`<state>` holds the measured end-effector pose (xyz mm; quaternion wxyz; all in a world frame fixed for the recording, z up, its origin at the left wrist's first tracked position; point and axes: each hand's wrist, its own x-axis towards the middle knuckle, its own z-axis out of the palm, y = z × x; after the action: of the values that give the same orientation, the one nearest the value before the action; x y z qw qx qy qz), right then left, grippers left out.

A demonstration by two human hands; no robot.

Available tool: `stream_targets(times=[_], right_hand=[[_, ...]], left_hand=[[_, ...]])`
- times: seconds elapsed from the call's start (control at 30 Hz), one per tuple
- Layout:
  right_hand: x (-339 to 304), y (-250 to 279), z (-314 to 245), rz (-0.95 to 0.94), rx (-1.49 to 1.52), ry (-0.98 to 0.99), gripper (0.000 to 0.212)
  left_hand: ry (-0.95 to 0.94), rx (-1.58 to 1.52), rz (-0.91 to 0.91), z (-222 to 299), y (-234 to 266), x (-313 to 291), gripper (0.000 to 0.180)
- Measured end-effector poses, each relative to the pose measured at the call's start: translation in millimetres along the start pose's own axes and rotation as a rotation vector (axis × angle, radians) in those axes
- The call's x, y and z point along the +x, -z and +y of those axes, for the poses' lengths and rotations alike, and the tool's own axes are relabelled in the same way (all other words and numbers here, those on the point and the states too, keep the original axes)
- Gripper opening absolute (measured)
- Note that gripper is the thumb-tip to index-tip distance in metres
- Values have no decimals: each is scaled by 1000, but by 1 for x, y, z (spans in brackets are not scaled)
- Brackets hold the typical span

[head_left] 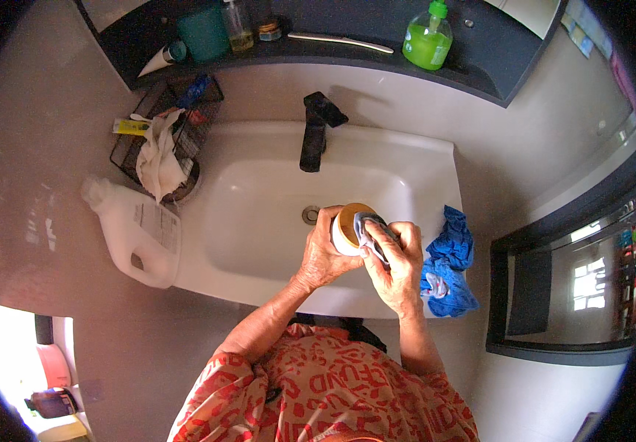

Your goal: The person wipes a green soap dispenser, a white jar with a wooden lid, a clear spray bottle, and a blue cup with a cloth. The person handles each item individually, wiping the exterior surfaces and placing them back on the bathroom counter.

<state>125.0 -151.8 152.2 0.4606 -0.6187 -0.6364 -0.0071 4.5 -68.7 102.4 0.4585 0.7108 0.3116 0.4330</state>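
White sink [436, 158] lies below a small jar [347, 227] gripped by the left hand [323, 254]; the right hand [395, 265] presses a grey cloth [368, 230] on its tan lid. Blue rag [450, 261] at three o'clock, black tap [316, 129] at twelve, white jug [135, 232] at nine.

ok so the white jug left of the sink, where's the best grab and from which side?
Best bet is the built-in handle on the white jug, at the end nearest the person. The jug lies on its side along the sink rim, cap end pointing away, so the handle opening faces up. Coming from above and hooking fingers through it looks easiest; the broad flat body looks too wide to grip.
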Motion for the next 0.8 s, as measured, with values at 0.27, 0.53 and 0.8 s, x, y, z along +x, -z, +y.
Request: stream_targets(times=[0.27,0.53,0.8], right_hand=[[19,-1,20,-96,216,-35,32],[15,-1,7,-292,116,342,34],[26,-8,6,-165,60,161,19]], left_hand=[[96,70,-130,8,-1,-4,76],[-36,233,-241,4,7,0,67],[-41,346,-215,13,5,5,66]])
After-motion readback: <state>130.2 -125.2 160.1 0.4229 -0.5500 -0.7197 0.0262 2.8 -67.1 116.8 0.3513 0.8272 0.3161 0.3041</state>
